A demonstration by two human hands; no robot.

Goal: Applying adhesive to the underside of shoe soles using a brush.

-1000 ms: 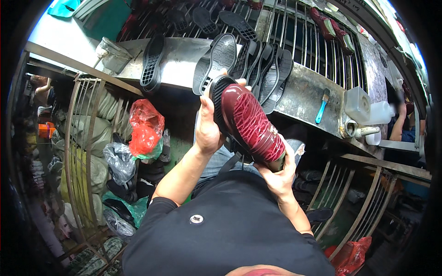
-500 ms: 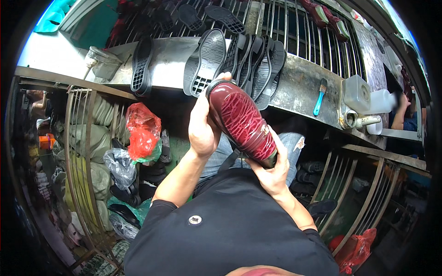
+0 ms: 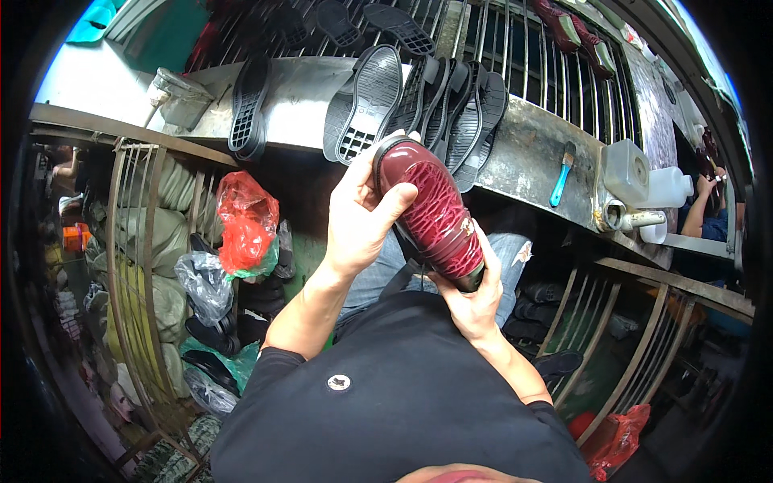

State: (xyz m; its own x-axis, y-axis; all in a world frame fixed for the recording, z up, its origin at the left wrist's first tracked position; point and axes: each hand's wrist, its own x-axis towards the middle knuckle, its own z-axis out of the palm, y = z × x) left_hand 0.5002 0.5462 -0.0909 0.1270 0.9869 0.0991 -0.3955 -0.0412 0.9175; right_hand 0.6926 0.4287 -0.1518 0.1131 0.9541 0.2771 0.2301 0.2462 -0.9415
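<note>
Left hand (image 3: 361,221) and right hand (image 3: 473,306) curled round maroon shoe (image 3: 431,208); toe looked soled, loose black soles (image 3: 374,92) lay unfitted, upper centre.

The desk (image 3: 527,137) had a worn, stained metal top, with a rack of metal bars (image 3: 550,88) along its far side. On the left stood a grimy tub (image 3: 180,101); beside it lay a black shoe sole (image 3: 248,105). Toward the middle, more black soles (image 3: 475,121) crowded together, overlapping, some tilted on edge. Right of them lay a paintbrush (image 3: 561,177) with a turquoise handle, bristles pointing away from the near edge. A boxy translucent container (image 3: 626,171) stood farther right. Across the bars rested further soles (image 3: 338,24) and two burgundy shoes (image 3: 557,24).
</note>
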